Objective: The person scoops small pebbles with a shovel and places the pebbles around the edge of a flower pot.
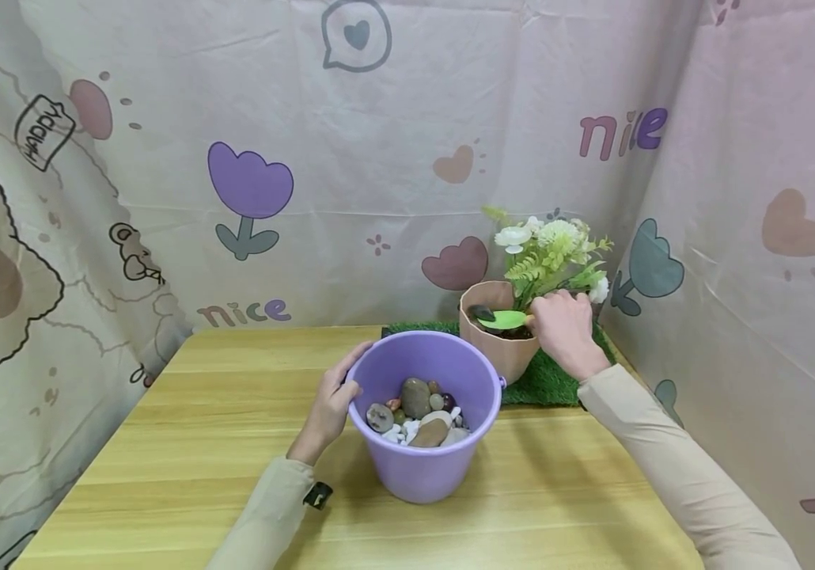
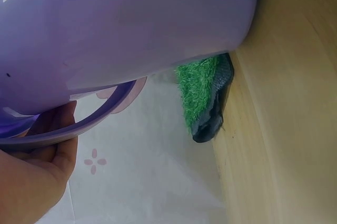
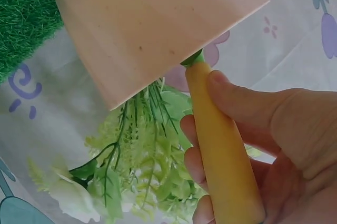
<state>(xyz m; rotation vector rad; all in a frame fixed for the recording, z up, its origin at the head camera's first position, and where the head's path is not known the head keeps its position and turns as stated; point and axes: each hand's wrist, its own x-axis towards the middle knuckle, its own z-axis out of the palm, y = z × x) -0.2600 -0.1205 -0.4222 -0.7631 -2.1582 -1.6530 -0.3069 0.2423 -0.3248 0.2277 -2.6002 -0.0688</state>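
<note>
A purple bucket with mixed stones inside stands on the table. My left hand grips its left side at the rim, and in the left wrist view the fingers curl round a purple band there. My right hand holds a small shovel by its yellow handle. The shovel's green blade lies over the mouth of a peach flowerpot. A dark stone-like piece is at the blade's tip; whether it rests on the blade I cannot tell.
White flowers with green leaves rise from the pot's far side. The pot stands on a green turf mat at the table's back right, behind the bucket. A printed cloth hangs behind and beside the wooden table.
</note>
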